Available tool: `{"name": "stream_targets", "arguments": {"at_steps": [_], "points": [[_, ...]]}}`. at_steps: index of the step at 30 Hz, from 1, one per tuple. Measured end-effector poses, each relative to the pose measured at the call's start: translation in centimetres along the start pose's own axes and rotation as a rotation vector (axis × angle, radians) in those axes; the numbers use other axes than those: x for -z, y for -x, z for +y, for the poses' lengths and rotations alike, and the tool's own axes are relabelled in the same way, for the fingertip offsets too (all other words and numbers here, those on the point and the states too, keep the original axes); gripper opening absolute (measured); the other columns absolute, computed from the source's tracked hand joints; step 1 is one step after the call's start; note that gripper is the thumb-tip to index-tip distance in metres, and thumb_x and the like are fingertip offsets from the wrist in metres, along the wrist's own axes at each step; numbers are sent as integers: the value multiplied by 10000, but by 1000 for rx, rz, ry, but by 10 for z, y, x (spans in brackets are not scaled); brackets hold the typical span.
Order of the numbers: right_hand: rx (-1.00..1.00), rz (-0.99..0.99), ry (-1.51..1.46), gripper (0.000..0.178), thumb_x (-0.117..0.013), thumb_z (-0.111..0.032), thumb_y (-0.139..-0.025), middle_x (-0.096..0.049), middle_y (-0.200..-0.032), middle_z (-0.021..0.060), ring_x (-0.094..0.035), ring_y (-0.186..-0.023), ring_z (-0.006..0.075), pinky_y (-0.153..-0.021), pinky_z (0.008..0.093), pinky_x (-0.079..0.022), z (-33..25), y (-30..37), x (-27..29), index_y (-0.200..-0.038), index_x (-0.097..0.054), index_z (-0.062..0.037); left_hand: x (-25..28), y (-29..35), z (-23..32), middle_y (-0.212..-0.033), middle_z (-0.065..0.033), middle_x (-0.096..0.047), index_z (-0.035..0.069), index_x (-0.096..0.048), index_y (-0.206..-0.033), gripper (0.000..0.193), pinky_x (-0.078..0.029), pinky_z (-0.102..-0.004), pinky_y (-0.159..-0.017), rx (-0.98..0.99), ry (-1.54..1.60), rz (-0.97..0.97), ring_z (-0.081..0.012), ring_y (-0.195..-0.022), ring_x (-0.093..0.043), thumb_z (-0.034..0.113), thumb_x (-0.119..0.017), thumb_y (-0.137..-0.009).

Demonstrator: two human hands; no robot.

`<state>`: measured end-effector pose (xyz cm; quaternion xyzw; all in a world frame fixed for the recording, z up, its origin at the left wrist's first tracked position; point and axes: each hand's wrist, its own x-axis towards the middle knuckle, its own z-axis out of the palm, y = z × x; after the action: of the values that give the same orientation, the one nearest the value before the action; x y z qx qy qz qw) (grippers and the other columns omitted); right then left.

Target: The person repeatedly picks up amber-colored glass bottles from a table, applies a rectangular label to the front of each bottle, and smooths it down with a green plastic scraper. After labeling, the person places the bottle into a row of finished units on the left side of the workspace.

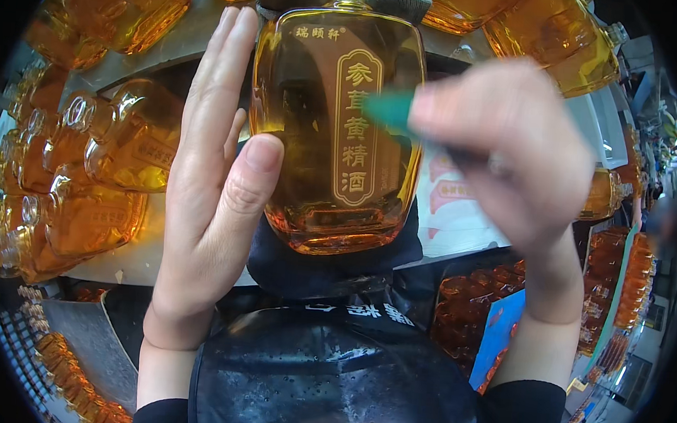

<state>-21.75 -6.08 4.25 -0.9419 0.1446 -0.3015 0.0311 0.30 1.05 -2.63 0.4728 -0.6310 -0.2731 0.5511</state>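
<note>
Worktable edge leaves centre bottle little room

Short black sleeves; glossy black apron, droplet-speckled, white lettering; bare forearms, bare fingers.

Right hand blurred, green object smeared, amber bottle cut off at neck by top edge

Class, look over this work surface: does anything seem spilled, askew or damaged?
One small oddity: pale, droplet-like specks dot the black apron, as if splashed. The amber bottle between the left hand and right hand shows no visible crack or leak. The green tool is too blurred to judge.
</note>
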Motion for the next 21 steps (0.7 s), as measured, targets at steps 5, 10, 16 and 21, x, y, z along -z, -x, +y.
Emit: {"name": "stream_targets", "arguments": {"at_steps": [5,10,16,21], "points": [[-106,-206,-101,227,-746,-52,-727,-711,-869,53,-657,-744,182,-704,328,-532,-30,25,6,-948,-736,-100,2,8,2,-1610,-152,-221,46,-270,-1540,641,-240,-474,-1179,68,-25,21,-325,-1485,-216,413,-408,-1033],[-76,167,-61,280,-796,-41,-730,-717,-920,95,-701,-811,226,-708,278,-541,45,-65,-28,-993,-702,-27,2,3,9,-1601,-153,-246,48,-277,-1537,667,-255,-485,-1170,118,13,63,-325,-1480,-233,462,-400,-1029],[207,90,211,286,-771,5,-718,-699,-902,87,-662,-761,237,-665,313,-520,16,-45,-51,-992,-698,-29,32,10,-2,-1509,-169,-417,-21,-409,-1459,525,-309,-429,-1151,123,67,131,-277,-1415,-375,299,-387,-1044],[12,151,168,334,-743,81,-688,-672,-885,110,-620,-750,257,-650,334,-492,1,-28,-16,-998,-686,-28,23,-52,16,-1234,-199,-624,-47,-592,-1264,362,-446,-386,-998,-266,-251,79,-337,-1147,-586,186,-513,-998]]}}
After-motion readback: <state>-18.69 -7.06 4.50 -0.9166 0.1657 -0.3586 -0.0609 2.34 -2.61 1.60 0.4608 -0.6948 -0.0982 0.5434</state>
